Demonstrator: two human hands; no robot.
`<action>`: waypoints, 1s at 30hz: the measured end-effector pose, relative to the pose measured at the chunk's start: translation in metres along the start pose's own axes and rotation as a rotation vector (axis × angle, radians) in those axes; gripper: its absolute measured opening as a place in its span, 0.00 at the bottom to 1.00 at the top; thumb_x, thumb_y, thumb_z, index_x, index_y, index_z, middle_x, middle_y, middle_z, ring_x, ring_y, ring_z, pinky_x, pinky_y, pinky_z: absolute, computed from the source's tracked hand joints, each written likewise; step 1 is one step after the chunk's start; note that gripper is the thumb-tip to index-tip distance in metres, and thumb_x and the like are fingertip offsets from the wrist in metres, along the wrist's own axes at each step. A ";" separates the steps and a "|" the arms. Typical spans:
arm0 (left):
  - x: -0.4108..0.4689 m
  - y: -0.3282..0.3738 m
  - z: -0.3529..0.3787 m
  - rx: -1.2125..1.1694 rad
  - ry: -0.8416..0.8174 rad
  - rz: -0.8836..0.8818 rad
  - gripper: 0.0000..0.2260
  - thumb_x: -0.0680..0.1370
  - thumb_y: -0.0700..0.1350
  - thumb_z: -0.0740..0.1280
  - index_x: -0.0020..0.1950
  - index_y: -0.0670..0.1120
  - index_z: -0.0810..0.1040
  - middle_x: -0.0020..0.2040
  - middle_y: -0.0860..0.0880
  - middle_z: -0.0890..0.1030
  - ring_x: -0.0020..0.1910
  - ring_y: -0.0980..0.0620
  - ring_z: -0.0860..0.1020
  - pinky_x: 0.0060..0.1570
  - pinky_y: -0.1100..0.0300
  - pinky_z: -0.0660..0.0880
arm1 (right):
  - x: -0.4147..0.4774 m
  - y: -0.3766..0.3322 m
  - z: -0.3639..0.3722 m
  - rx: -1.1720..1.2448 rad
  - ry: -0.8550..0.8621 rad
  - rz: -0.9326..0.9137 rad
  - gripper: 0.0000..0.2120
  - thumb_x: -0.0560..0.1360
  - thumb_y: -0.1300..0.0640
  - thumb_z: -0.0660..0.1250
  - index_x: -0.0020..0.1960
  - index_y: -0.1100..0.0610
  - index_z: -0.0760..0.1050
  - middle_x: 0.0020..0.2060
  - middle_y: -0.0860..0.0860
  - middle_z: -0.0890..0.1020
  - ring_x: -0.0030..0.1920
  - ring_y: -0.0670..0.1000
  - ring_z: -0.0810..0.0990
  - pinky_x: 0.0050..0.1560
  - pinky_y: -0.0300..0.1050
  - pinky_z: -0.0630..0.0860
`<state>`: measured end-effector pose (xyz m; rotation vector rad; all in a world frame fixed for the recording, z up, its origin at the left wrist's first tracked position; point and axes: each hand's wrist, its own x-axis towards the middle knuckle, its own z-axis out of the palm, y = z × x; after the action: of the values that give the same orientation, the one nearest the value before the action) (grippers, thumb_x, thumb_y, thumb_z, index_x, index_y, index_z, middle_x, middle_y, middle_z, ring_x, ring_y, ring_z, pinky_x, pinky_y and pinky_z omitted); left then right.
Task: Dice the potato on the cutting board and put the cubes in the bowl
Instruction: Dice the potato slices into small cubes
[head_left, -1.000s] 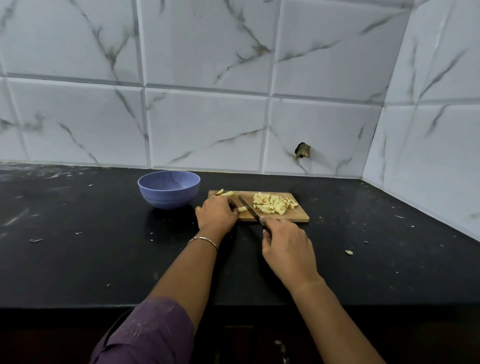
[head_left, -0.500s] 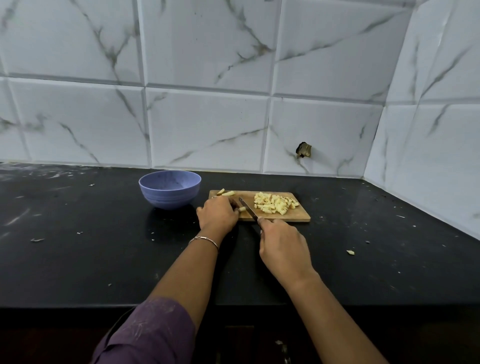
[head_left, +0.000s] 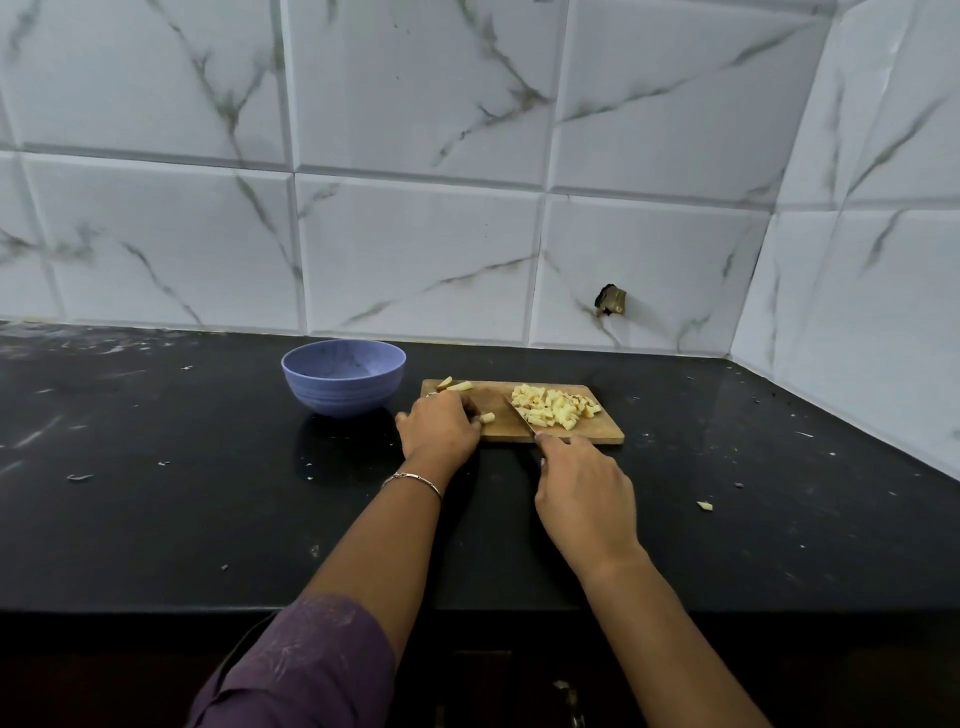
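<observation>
A wooden cutting board (head_left: 602, 434) lies on the black counter. A heap of pale potato cubes (head_left: 553, 406) covers its right half. Two potato strips (head_left: 457, 385) lie at its far left corner. My left hand (head_left: 439, 428) sits on the board's left end, fingers curled over a potato strip whose cut end (head_left: 487, 417) sticks out. My right hand (head_left: 584, 499) grips a knife by its handle; the blade (head_left: 519, 414) points away from me, its edge against the left side of the heap. The blue bowl (head_left: 343, 376) stands left of the board; nothing shows inside it.
A stray potato bit (head_left: 704, 505) lies on the counter to the right. Small scraps and smears dot the black counter (head_left: 156, 519). Tiled walls close the back and the right corner. The counter's front edge runs below my forearms.
The knife has shifted right from beside my left hand to the edge of the cube heap. A short cut end now shows by my left fingers.
</observation>
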<state>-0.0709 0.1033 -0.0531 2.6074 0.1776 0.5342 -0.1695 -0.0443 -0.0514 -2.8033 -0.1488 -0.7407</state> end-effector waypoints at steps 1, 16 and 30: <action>-0.001 0.001 -0.001 0.000 -0.002 -0.002 0.11 0.78 0.56 0.66 0.56 0.55 0.82 0.57 0.50 0.81 0.61 0.48 0.76 0.61 0.49 0.67 | 0.000 0.000 0.000 0.024 0.009 -0.001 0.19 0.83 0.56 0.61 0.72 0.48 0.69 0.56 0.49 0.77 0.52 0.49 0.80 0.45 0.40 0.74; -0.007 0.003 -0.009 -0.006 -0.009 -0.040 0.11 0.78 0.53 0.67 0.58 0.53 0.81 0.58 0.49 0.81 0.61 0.47 0.76 0.61 0.48 0.67 | -0.002 0.001 0.001 0.132 -0.047 -0.053 0.21 0.84 0.51 0.57 0.76 0.45 0.65 0.50 0.46 0.75 0.44 0.43 0.72 0.41 0.36 0.68; -0.008 0.004 -0.011 -0.019 -0.016 -0.047 0.11 0.78 0.53 0.67 0.59 0.54 0.79 0.60 0.48 0.79 0.64 0.46 0.75 0.62 0.48 0.66 | 0.000 -0.005 0.003 0.011 -0.088 -0.119 0.22 0.84 0.57 0.57 0.77 0.48 0.63 0.50 0.49 0.76 0.48 0.49 0.78 0.41 0.41 0.69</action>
<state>-0.0826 0.1026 -0.0452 2.5818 0.2274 0.4955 -0.1688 -0.0386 -0.0533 -2.8377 -0.3371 -0.6402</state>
